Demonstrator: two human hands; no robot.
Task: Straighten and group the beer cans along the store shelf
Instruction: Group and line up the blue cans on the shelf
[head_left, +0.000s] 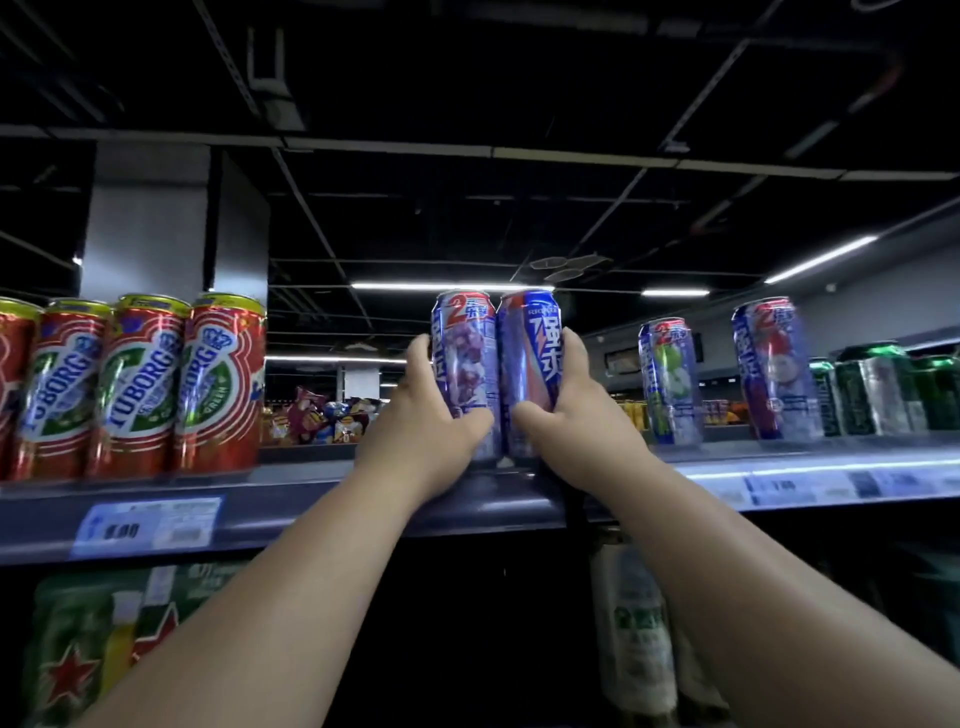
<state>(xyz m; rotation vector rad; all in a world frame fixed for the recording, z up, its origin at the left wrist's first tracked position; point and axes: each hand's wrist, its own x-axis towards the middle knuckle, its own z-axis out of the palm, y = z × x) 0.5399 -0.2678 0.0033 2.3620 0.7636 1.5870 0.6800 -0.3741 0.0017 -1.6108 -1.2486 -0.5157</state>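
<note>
left hand (441, 415) grips grape can (465, 371) | right hand (569, 400) grips blue can (530, 369) — both touching, mid-shelf (322, 504), right of the Tuborg row (140, 384) | risk: squeezing together too hard tips one — toward the shelf's open back.

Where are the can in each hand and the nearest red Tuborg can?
Left-hand blue can (470, 358): head view, on its fruit-printed front.
Right-hand blue can (527, 358): head view, on its blue side.
Nearest red Tuborg can (221, 384): head view, middle of its label.
</note>
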